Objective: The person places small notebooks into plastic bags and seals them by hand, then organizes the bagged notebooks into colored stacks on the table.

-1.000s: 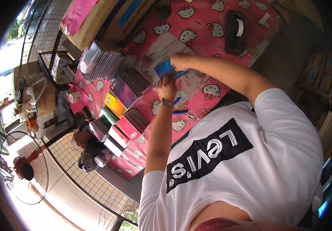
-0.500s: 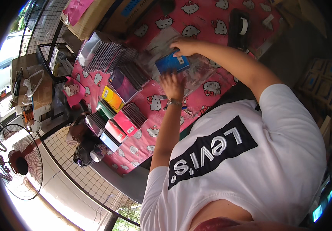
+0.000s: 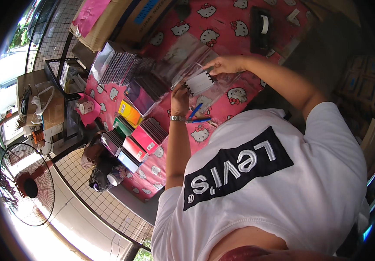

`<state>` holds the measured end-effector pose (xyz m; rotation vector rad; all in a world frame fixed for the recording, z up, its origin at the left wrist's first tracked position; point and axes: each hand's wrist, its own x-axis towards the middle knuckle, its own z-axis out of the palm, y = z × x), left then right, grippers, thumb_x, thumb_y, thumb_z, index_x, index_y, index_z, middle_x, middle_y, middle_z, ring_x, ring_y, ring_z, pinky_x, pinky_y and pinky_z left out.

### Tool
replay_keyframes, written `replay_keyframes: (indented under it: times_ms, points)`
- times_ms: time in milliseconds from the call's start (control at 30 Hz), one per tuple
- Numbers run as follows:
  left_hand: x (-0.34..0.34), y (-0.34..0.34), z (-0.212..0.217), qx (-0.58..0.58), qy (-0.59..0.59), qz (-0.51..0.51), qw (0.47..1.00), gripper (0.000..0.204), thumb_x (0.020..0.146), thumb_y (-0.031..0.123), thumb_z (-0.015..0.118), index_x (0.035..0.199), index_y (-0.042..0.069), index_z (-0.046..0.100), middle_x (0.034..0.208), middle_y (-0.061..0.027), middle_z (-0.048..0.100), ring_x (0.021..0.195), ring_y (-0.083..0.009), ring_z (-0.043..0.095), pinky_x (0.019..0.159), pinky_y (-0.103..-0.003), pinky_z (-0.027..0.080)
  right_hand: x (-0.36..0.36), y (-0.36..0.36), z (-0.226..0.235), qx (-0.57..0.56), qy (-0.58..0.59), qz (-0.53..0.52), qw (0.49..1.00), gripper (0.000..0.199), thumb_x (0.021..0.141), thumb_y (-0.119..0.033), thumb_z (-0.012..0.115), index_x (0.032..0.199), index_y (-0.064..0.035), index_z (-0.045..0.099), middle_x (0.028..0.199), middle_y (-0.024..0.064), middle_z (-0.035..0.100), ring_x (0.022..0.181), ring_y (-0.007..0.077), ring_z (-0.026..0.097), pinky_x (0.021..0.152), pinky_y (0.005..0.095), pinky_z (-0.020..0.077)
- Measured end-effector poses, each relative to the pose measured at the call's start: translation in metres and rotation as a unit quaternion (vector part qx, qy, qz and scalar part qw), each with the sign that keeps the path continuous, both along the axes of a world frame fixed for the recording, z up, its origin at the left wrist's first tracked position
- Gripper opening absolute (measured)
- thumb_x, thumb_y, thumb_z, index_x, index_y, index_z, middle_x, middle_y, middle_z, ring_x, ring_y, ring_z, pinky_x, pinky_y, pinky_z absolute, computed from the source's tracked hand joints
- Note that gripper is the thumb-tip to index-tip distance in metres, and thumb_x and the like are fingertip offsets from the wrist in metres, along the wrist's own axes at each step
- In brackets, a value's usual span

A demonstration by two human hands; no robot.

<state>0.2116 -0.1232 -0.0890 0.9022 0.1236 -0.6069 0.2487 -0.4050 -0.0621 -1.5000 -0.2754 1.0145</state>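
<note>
Both hands, left hand and right hand, had fingers clamped on a small spiral notebook and its clear sleeve; the slippery plastic could have let it drop onto the counter.

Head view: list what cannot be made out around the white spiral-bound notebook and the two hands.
- White spiral-bound notebook: its far part lies behind a glossy clear plastic sleeve; in or behind it, unclear.
- Left hand: its grip is hidden, fingers turned away.
- Right hand: fingertips blurred by sleeve glare.
- Blue pens: too small to count.
- Black tape dispenser: bent by the fisheye rim.
</note>
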Motion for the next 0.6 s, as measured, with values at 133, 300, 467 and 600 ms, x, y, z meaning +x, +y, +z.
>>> replay_keyframes:
  times_ms: [133, 300, 467, 600]
  points:
    - [0.01, -0.012, 0.002, 0.128, -0.053, -0.009, 0.99, 0.036, 0.076, 0.0, 0.065, 0.112, -0.001, 0.063, 0.109, -0.0051, 0.063, 0.099, -0.0161, 0.058, 0.084, -0.03, 0.046, 0.005, 0.021, -0.01, -0.062, -0.278, -0.01, 0.958, 0.035, 0.086, -0.019, 0.066, 0.119, -0.0105, 0.063, 0.085, 0.0047, 0.059, 0.076, 0.0152, 0.057, 0.072, 0.0276, 0.0465]
    - [0.019, -0.017, 0.009, 0.501, -0.44, 0.037, 0.744, 0.022, 0.073, -0.001, 0.068, 0.095, 0.003, 0.07, 0.092, -0.0051, 0.068, 0.081, -0.0184, 0.063, 0.076, -0.029, 0.048, 0.005, 0.045, 0.0, -0.054, -0.429, -0.074, 0.899, 0.022, 0.075, -0.013, 0.07, 0.096, -0.0088, 0.072, 0.084, 0.006, 0.059, 0.075, 0.0183, 0.058, 0.067, 0.03, 0.046]
    - [0.004, -0.027, 0.038, 0.525, -0.509, -0.028, 0.681, 0.022, 0.075, -0.002, 0.065, 0.096, 0.003, 0.07, 0.097, -0.0122, 0.067, 0.088, -0.0266, 0.064, 0.079, -0.032, 0.051, -0.014, 0.032, 0.004, -0.046, -0.415, -0.068, 0.906, 0.026, 0.072, -0.011, 0.07, 0.097, -0.0041, 0.069, 0.089, 0.0056, 0.059, 0.079, 0.0197, 0.058, 0.069, 0.0321, 0.047]
    - [-0.012, -0.018, 0.059, 0.499, -0.576, -0.078, 0.643, 0.034, 0.071, -0.002, 0.066, 0.104, 0.005, 0.067, 0.109, -0.0118, 0.065, 0.1, -0.0297, 0.06, 0.084, -0.034, 0.05, -0.029, 0.016, 0.013, -0.007, -0.537, -0.03, 0.843, 0.027, 0.072, -0.019, 0.07, 0.095, -0.0054, 0.069, 0.097, 0.005, 0.06, 0.088, 0.0242, 0.058, 0.081, 0.0357, 0.0472]
